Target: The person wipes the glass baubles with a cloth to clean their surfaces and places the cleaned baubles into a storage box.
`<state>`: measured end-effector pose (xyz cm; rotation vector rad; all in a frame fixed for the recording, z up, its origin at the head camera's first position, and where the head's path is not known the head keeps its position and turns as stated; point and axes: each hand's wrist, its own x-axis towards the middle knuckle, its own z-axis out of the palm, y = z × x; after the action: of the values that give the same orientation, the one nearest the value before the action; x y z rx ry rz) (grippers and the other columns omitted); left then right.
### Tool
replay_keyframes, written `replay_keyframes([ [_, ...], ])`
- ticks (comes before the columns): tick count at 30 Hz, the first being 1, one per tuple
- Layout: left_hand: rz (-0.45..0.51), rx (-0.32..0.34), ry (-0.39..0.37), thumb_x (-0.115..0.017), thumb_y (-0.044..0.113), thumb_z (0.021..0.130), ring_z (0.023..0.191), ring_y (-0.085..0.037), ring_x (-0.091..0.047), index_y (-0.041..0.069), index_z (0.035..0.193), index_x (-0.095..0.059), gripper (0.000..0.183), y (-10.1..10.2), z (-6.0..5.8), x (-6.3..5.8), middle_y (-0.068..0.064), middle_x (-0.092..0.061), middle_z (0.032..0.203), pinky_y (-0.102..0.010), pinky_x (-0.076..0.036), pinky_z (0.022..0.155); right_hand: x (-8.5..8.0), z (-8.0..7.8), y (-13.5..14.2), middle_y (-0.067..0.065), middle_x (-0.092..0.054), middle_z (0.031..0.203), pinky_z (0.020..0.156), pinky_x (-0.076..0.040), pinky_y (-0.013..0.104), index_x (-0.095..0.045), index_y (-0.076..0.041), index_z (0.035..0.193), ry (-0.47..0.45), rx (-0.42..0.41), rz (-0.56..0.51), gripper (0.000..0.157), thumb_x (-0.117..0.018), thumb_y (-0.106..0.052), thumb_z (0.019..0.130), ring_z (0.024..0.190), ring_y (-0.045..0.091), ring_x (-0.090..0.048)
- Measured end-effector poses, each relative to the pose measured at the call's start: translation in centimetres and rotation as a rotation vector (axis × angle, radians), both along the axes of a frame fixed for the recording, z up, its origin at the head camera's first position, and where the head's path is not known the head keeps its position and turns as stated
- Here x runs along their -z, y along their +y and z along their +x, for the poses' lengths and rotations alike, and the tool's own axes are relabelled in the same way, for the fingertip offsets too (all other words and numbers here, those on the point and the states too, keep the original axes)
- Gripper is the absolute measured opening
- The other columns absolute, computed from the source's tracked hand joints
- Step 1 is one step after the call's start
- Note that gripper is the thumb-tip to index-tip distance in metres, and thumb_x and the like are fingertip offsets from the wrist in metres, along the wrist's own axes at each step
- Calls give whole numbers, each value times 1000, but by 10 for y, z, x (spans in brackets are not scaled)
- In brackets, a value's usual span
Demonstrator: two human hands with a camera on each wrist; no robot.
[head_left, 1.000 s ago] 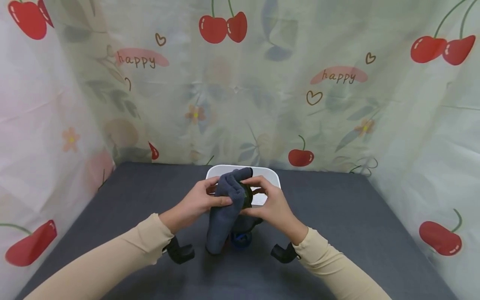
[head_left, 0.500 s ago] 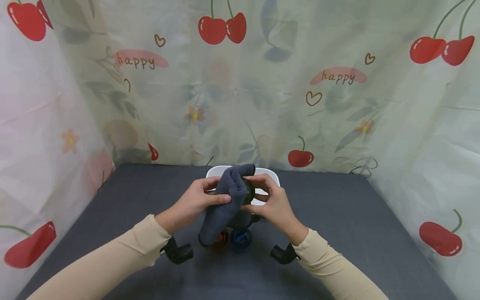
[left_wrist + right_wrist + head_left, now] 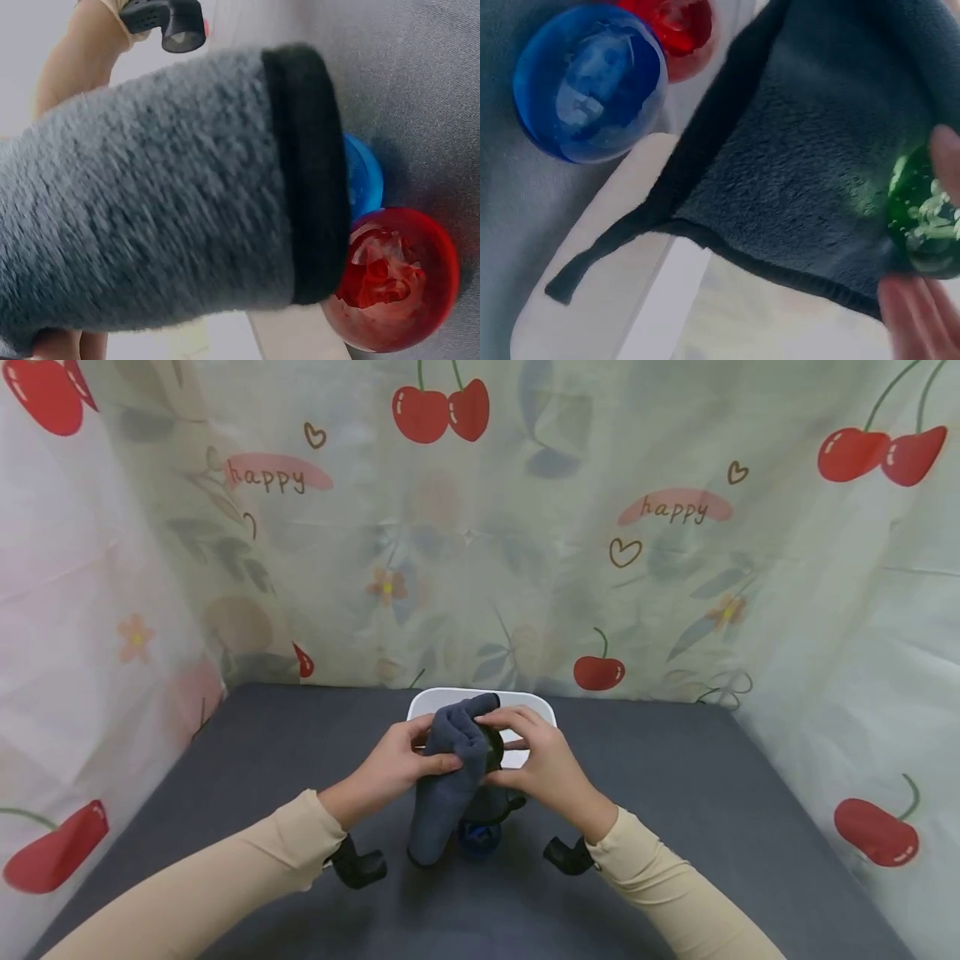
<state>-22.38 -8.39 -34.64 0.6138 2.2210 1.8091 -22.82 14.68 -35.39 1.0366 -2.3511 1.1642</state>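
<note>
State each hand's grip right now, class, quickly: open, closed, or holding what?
Left hand: closed, holding the grey cloth.
Right hand: closed, holding the green ball.

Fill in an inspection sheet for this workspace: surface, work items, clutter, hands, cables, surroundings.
Surface: dark grey tabletop, fabric-like in texture.
Work items: grey cloth with dark edging, held up; green ball against it; blue ball and red ball on the near side of a white bin.
Clutter: nothing seen.
Left hand: pinches the cloth, thumb in front.
Right hand: holds the green ball between thumb and fingers.
Cables: nothing seen.
Surroundings: pale curtain printed with cherries, hearts and "happy", behind and at both sides.
</note>
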Motion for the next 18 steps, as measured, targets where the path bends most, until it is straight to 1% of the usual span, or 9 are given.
replay_keyframes([
  [2,1,-19,-3,-70,14,89,104,-23,-62,2,136,-51,52,0,-1,1,-18,-60,126,-33,-54,83,0,0,1,7,-59,124,80,-57,28,-59,-11,128,20,7,7,69,-89,-8,66,109,23,-61],
  [4,26,-21,-40,-69,11,90,104,-22,-61,2,137,-51,52,0,-2,0,-19,-59,126,-32,-53,84,2,0,1,9,-59,122,79,-57,27,-57,-8,129,3,-12,-24,69,-87,-4,67,105,24,-63],
  [6,65,0,-94,-70,12,89,104,-20,-60,3,140,-47,57,1,-3,-1,-20,-57,129,-33,-53,85,4,-1,1,11,-58,124,80,-57,29,-56,-7,129,-40,-47,-81,68,-84,2,68,105,26,-63],
  [8,100,38,-151,-72,15,88,105,-20,-60,5,144,-42,65,2,-3,-3,-20,-54,132,-35,-53,87,5,-1,1,13,-57,124,83,-56,32,-55,-6,128,-80,-78,-126,67,-83,6,68,106,28,-63],
  [9,112,50,-173,-73,16,87,106,-20,-60,6,145,-41,68,3,-3,-3,-20,-53,133,-36,-53,87,5,-1,1,13,-58,123,85,-56,33,-55,-6,128,-88,-81,-135,67,-83,6,68,107,28,-63],
  [10,119,61,-177,-74,17,86,106,-21,-60,6,146,-40,70,4,-3,-4,-20,-52,134,-36,-53,88,5,-1,1,12,-58,124,87,-55,34,-56,-7,127,-90,-78,-134,67,-83,6,67,109,27,-63],
  [12,115,58,-154,-75,17,85,106,-21,-60,5,143,-43,68,4,-2,-3,-20,-54,132,-37,-53,87,3,-2,0,10,-58,125,89,-54,34,-58,-9,126,-70,-49,-106,65,-85,2,67,113,24,-60],
  [15,105,15,-84,-75,13,85,103,-21,-60,1,136,-50,58,3,-3,1,-18,-58,126,-36,-54,87,1,-2,-1,7,-58,122,88,-55,31,-59,-11,124,-10,19,-15,66,-89,-4,65,112,21,-58],
  [18,97,-34,-41,-74,6,84,97,-19,-60,-4,127,-57,47,1,-4,5,-14,-63,116,-33,-54,83,1,-1,-1,5,-57,121,84,-56,28,-60,-12,125,-2,25,19,66,-88,-4,65,108,19,-59],
])
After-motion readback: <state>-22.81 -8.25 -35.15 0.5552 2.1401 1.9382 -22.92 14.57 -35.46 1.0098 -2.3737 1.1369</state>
